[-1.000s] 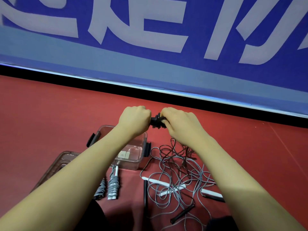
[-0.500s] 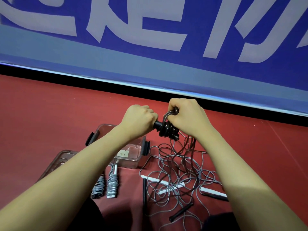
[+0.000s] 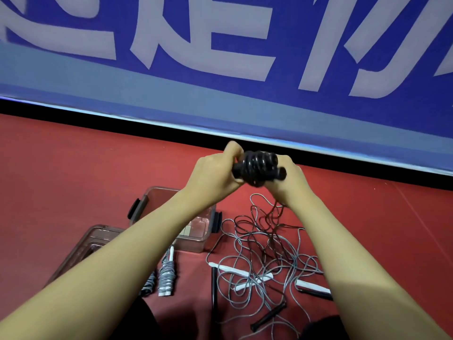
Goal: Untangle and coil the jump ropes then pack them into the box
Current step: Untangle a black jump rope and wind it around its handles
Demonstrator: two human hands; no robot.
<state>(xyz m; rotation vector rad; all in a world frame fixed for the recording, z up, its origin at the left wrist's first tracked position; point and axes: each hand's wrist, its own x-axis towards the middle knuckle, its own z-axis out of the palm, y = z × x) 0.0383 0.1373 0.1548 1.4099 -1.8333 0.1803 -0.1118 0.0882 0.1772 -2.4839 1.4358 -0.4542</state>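
Both hands [image 3: 257, 171] are gripping a glossy black rope bundle [image 3: 258, 168], its loose cord [image 3: 274, 217] trailing down.

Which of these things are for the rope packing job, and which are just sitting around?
For the job:
black rope bundle, held by left hand and right hand
tangled ropes
two coiled grey ropes
clear box
box lid

Just there:
blue banner
red floor
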